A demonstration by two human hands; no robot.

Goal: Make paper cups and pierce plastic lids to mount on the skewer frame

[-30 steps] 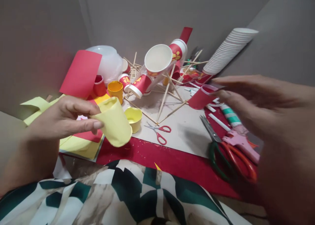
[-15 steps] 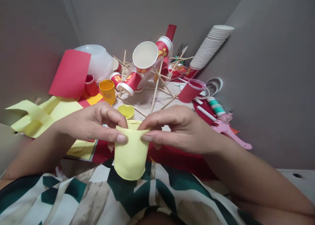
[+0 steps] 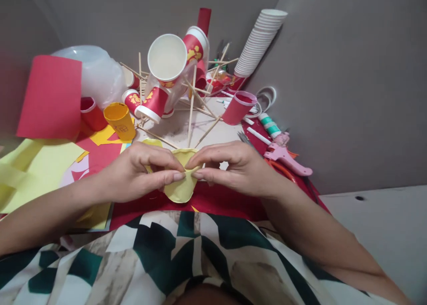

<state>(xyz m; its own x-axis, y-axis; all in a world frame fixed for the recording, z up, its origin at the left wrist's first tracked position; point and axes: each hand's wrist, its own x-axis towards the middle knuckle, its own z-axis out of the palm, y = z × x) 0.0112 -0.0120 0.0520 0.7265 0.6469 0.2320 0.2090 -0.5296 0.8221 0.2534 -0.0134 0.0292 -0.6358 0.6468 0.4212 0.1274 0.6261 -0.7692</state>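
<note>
Between both hands is a pale yellow paper-covered cup point(image 3: 180, 190), tilted so that its opening shows. My left hand point(image 3: 147, 169) pinches the near rim from the left, thumb outside and fingertips at the edge. My right hand point(image 3: 233, 167) pinches the same rim from the right, its thumb almost touching the left one. Just behind my left hand stands another yellow paper cup point(image 3: 152, 143), partly hidden by the fingers. An orange-yellow paper cup point(image 3: 122, 126) with a drawn window stands farther left, beside a red cup point(image 3: 95, 117).
Yellow paper sheets point(image 3: 43, 167) and a red sheet point(image 3: 51, 98) lie left. Printed paper cups point(image 3: 167, 58) and wooden sticks point(image 3: 192, 109) fill the back. To the right are a pink-rimmed cup point(image 3: 238, 109), a pink glue gun point(image 3: 287, 158) and a leaning cup stack point(image 3: 260, 42).
The yellow cup has tipped and been raised slightly, showing more of its inside. My hands have come closer together along its rim. The camera view has shifted right and down.
</note>
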